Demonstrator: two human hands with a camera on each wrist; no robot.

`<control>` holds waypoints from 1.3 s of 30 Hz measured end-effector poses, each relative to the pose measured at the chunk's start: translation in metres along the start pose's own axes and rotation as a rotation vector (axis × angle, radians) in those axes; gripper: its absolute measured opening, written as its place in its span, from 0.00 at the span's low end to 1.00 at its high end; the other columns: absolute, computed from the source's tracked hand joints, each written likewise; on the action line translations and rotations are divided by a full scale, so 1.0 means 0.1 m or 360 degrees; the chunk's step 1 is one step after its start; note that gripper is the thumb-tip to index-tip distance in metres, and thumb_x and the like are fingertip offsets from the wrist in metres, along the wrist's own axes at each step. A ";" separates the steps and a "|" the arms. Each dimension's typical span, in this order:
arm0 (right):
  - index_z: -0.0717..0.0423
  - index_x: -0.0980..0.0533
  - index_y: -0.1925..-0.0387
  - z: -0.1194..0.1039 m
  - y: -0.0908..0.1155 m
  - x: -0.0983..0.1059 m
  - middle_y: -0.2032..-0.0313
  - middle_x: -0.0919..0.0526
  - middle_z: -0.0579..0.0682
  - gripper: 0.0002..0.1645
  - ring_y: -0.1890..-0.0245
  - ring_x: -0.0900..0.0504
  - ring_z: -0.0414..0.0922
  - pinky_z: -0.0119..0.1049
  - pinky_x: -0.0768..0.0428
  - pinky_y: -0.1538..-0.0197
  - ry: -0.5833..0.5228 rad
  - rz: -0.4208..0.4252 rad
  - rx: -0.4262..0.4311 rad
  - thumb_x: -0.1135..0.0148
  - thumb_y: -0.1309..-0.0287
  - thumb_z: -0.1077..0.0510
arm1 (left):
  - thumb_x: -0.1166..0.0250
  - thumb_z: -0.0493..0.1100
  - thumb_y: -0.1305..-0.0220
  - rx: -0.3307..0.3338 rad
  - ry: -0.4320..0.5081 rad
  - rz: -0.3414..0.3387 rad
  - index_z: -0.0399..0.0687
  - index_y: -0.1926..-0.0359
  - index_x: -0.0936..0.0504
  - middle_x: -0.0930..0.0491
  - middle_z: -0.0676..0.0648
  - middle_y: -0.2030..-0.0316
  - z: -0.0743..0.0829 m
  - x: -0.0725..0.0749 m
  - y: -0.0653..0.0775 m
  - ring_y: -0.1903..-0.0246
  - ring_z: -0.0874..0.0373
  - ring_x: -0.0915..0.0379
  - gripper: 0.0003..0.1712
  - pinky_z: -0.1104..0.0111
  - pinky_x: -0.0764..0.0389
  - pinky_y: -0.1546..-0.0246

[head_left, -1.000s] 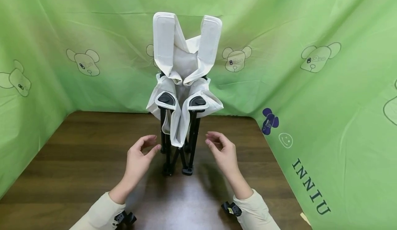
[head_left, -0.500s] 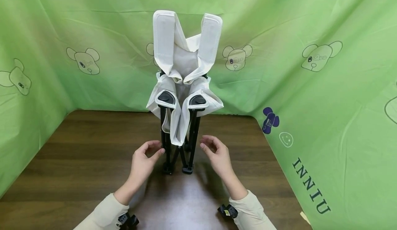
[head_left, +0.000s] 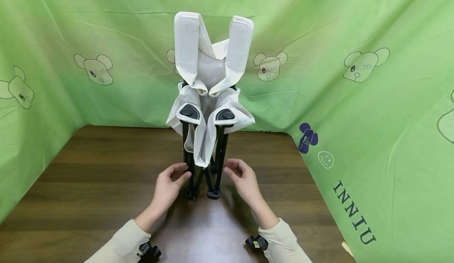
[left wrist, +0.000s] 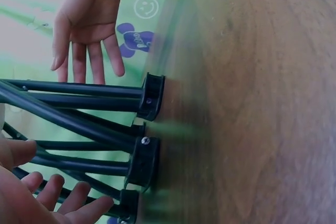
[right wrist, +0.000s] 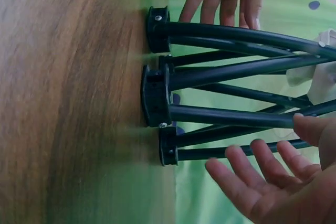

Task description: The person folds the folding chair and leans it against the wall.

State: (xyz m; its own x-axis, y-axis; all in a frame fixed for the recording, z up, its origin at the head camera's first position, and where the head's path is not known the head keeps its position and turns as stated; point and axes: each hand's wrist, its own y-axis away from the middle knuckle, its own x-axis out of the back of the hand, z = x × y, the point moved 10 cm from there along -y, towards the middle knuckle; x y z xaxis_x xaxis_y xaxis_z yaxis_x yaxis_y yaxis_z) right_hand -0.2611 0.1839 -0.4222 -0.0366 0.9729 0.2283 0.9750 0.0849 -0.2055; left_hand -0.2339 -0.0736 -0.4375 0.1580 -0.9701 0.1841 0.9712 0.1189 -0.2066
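Note:
A half-folded camp chair with white fabric [head_left: 211,71] and black tube legs [head_left: 220,156] stands upright on the wooden table. Low on its left side, my left hand [head_left: 167,188] has its thumb and fingers apart around the nearest leg; whether they touch it I cannot tell. My right hand [head_left: 244,184] is beside the right legs, fingers relaxed and thumb toward the tubes. Both wrist views show the crossed legs [left wrist: 84,100] with black plastic feet [right wrist: 156,95] between the two hands. Neither hand's fingers close on a tube.
Green cloth [head_left: 134,30] with printed bear heads hangs behind and on both sides of the wooden table [head_left: 88,184]. A black wrist camera [head_left: 149,251] sits by the left sleeve, another camera [head_left: 257,242] by the right. A small pale piece [head_left: 347,249] lies at the table's right edge.
Both hands have moved inward and slightly down, closer to the chair's legs from each side. The chair stands where it was.

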 end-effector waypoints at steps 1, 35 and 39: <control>0.61 0.20 0.45 0.01 0.00 -0.02 0.52 0.13 0.59 0.18 0.54 0.14 0.47 0.42 0.12 0.53 -0.0010 -0.0016 -0.0010 0.32 0.35 0.63 | 0.27 0.38 0.36 0.0000 0.0020 -0.0008 0.43 0.46 0.15 0.13 0.43 0.51 0.00 -0.02 0.00 0.51 0.51 0.15 0.18 0.75 0.19 0.53; 0.61 0.32 0.47 -0.06 0.02 -0.34 0.62 0.16 0.64 0.17 0.64 0.11 0.60 0.56 0.14 0.71 0.0184 -0.0033 0.0220 0.40 0.33 0.73 | 0.29 0.30 0.38 -0.0197 -0.0069 0.0129 0.38 0.52 0.17 0.14 0.41 0.64 0.09 -0.16 -0.07 0.68 0.59 0.21 0.13 0.76 0.21 0.69; 0.58 0.32 0.48 -0.05 0.00 -0.35 0.63 0.15 0.61 0.16 0.65 0.11 0.56 0.48 0.14 0.72 0.0210 -0.0039 0.0238 0.40 0.32 0.72 | 0.29 0.29 0.38 -0.0212 -0.0076 0.0141 0.37 0.52 0.16 0.14 0.41 0.65 0.09 -0.16 -0.07 0.67 0.56 0.20 0.14 0.76 0.21 0.69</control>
State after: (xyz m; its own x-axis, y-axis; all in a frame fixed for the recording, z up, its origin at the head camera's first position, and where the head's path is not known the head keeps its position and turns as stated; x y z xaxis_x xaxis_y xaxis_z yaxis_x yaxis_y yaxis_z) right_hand -0.2586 0.1493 -0.4256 -0.0214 0.9343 0.3558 0.9304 0.1489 -0.3350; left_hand -0.2419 -0.0572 -0.4305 0.2533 -0.9455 0.2043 0.9212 0.1714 -0.3492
